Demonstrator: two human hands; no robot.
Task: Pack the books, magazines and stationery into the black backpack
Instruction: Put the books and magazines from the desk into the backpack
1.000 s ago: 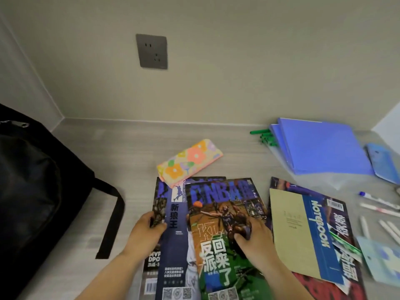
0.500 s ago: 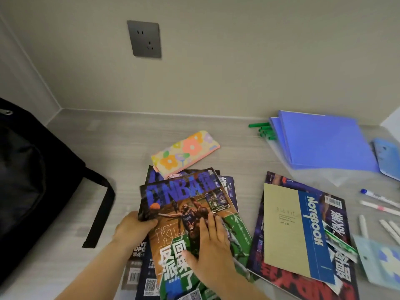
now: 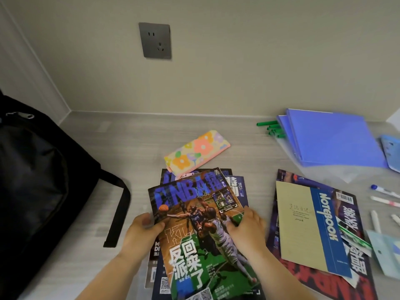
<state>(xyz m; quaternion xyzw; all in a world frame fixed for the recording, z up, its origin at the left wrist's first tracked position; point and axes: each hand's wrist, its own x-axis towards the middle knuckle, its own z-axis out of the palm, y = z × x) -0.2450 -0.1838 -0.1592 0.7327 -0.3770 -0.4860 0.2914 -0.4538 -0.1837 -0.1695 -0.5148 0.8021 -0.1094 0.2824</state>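
A stack of basketball magazines (image 3: 194,213) lies in front of me on the grey desk (image 3: 134,152). My left hand (image 3: 140,230) grips the left edge of the top NBA magazine, thumb on its cover. At the cover's right edge rests my right hand (image 3: 246,228), fingers curled on it. The black backpack (image 3: 36,187) sits at the left, its strap (image 3: 118,211) trailing on the desk. A floral pencil case (image 3: 197,153) lies just behind the stack.
To the right lie a yellow and blue notebook (image 3: 309,226) on another magazine (image 3: 355,263), blue folders (image 3: 331,137), green pens (image 3: 270,127), several white pens (image 3: 383,200) and a light blue card (image 3: 387,256). A wall socket (image 3: 154,41) is on the wall behind.
The top NBA magazine has been shifted left onto the stack. My right hand moved from flat on the cover to its right edge; my left hand stays on the left edge.
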